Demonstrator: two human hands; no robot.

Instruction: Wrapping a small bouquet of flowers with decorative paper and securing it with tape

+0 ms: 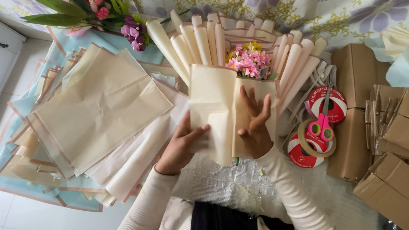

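Left hand (180, 146) noted at 7 o'clock of the paper cone (223, 111), fingers curled, thumb and fingertips pinched on the cone's left fold. Right hand (255, 124) noted at 5 o'clock of the same cone, palm pressed flat to the paper, fingers spread wide and pointed toward 12 o'clock, holding the right flap against the wrap. Cone held upright in both hands near frame centre, cream coloured, open at the top. Small bunch of pink and yellow flowers (249, 61) seen standing in the cone's mouth at 12 o'clock. Row of rolled cream cones (200, 43) fanned behind, from 10 to 2 o'clock of the held cone. Stack of flat cream sheets (99, 106) spread at 9 o'clock, lying over pale blue sheets (11, 158). Loose pink and purple flowers with green leaves (110, 15) lying at 11 o'clock. Pink-handled scissors (322, 123) resting across red-and-white ribbon spools (337, 105) at 3 o'clock, just beside a tape roll (315, 144). Cardboard boxes (392, 133) stacked further out at 3 to 4 o'clock. White lace cloth (217, 179) under the forearms at 6 o'clock. Cream sleeves on both arms.
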